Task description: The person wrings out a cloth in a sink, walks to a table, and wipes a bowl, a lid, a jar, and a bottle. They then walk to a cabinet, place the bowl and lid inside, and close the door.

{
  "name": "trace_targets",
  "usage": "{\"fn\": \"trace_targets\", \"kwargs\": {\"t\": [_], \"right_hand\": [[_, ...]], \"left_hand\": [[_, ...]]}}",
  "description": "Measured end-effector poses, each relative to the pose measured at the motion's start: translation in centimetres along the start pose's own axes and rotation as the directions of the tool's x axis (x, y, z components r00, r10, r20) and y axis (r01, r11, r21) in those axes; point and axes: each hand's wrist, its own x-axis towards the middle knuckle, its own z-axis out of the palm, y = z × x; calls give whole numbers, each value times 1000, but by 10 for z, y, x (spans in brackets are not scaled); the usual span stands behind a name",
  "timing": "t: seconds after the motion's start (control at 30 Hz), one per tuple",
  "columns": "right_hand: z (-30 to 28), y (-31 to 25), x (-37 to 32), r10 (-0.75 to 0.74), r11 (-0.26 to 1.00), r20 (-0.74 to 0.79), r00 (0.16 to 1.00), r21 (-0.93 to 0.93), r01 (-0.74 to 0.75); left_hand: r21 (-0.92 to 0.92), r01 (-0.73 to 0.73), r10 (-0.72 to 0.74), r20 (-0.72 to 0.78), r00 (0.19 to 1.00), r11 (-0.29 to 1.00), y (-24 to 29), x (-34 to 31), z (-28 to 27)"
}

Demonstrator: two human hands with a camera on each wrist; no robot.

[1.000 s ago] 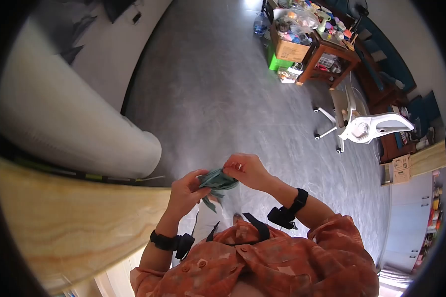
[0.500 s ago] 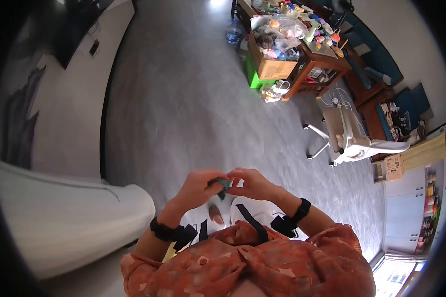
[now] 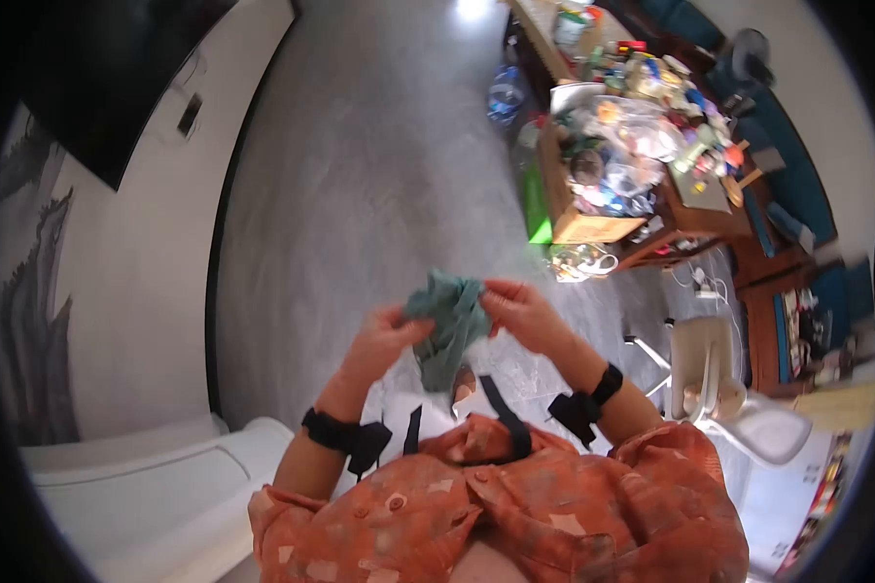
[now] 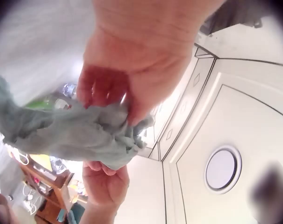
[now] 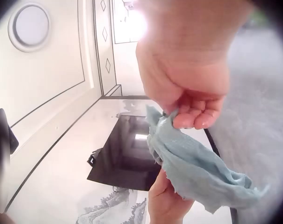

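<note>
A crumpled grey-green cloth (image 3: 447,325) hangs between both hands in front of the body, its lower part drooping in loose folds. On its left side the left hand (image 3: 374,347) pinches it between thumb and fingers. The right hand (image 3: 530,316) grips the opposite edge. From the left wrist view, the bunched cloth (image 4: 66,133) stretches out past the curled fingers of the left hand (image 4: 132,70). In the right wrist view, the right hand (image 5: 193,84) has its fingers curled at the upper end of the cloth (image 5: 193,163).
A cluttered wooden table (image 3: 695,219) and a cardboard box (image 3: 593,228) full of bagged items stand ahead on the right. A white chair (image 3: 705,374) is at the right. Grey floor (image 3: 340,194) stretches forward. A white rounded piece of furniture (image 3: 156,486) lies at the lower left.
The cloth, bunched small between the hands half a second ago, is now spread wider, and the hands are farther apart. The view has turned and moved nearer the cluttered table.
</note>
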Motion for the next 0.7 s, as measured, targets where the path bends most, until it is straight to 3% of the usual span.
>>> {"fn": "trace_targets", "kwargs": {"t": [0.13, 0.2, 0.23, 0.33, 0.43, 0.5, 0.53, 0.6, 0.63, 0.7], "right_hand": [[-34, -40, 106, -58, 990, -61, 996, 125, 65], [-50, -50, 161, -64, 984, -65, 996, 163, 74], [-57, -53, 185, -57, 983, -80, 995, 169, 70], [-74, -75, 259, -70, 973, -117, 991, 211, 94], [-99, -104, 331, -27, 975, -176, 984, 214, 65], [-113, -131, 370, -34, 969, -179, 983, 237, 76], [-113, -146, 386, -53, 961, -179, 982, 258, 98], [-116, -161, 418, -78, 939, -168, 983, 318, 129], [-122, -167, 436, -90, 931, -149, 985, 339, 137], [-144, -181, 476, -99, 932, -170, 980, 329, 151]], "left_hand": [[35, -10, 19, -262, 965, 999, 27, 66, -67], [-146, -132, 75, -341, 937, 980, 40, 108, -97], [-150, -125, 66, -348, 935, 981, 46, 131, -110], [-258, -230, 149, -298, 943, 939, 67, 206, -145], [-416, -172, 56, -278, 959, 893, 99, 291, -179], [-492, 23, -93, -118, 989, 870, 125, 346, -195], [-488, 48, -110, -100, 989, 872, 130, 373, -201], [44, 167, -166, -26, 986, 985, 127, 435, -207], [103, -12, 2, 99, 995, 995, 124, 464, -199], [155, 178, -213, 244, 946, 972, 119, 521, -203]]}}
